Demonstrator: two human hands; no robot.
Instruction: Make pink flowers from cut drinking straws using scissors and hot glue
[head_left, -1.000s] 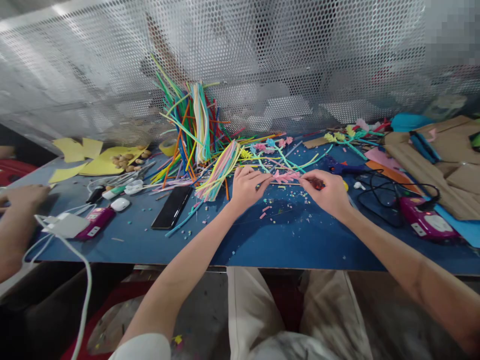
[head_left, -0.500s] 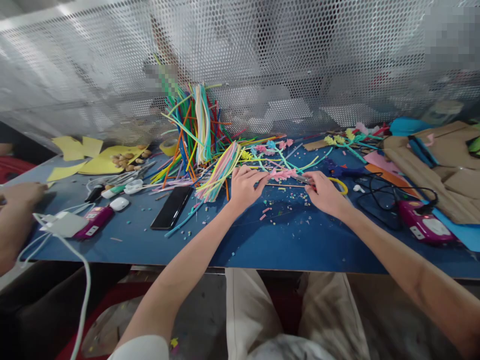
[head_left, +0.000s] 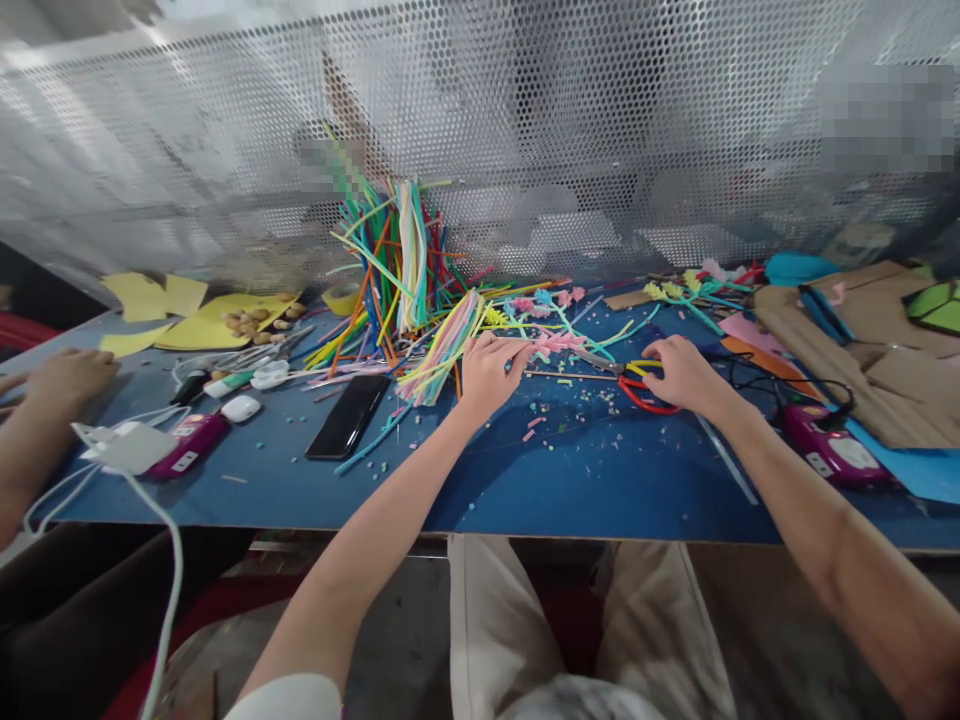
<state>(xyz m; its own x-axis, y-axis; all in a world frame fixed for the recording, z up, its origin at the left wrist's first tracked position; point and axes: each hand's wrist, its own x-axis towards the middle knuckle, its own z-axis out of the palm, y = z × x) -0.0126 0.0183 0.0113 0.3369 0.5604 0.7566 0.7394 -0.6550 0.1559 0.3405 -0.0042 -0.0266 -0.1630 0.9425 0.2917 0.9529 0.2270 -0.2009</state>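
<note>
My left hand [head_left: 491, 372] has its fingers closed in a pinch at the left end of a pink, spiky trimmed piece of pipe cleaner [head_left: 559, 343]. Right of it, my right hand [head_left: 681, 375] is at the handles of a pair of scissors [head_left: 646, 400] with one red and one yellow loop. Their metal blades point left, at the right end of the pink piece. How the fingers sit in the loops is partly hidden. Just below the blades a thin brown stick [head_left: 574, 375] lies across the table. Small trimmed bits [head_left: 534, 430] are scattered under both hands.
A pastel pipe cleaner bundle [head_left: 442, 350] and a tall multicoloured heap [head_left: 397, 260] stand left of centre. Nearby lie a black phone [head_left: 347, 418], a purple power bank [head_left: 187, 445] and cardboard [head_left: 892, 350]. A co-worker's hand [head_left: 71, 380] rests at far left. Perforated metal [head_left: 525, 150] stands behind.
My right hand has slid right, from around the scissors' middle to their handles, whose red and yellow loops now show. My left hand stays at the pink piece. The co-worker's hand has shifted right.
</note>
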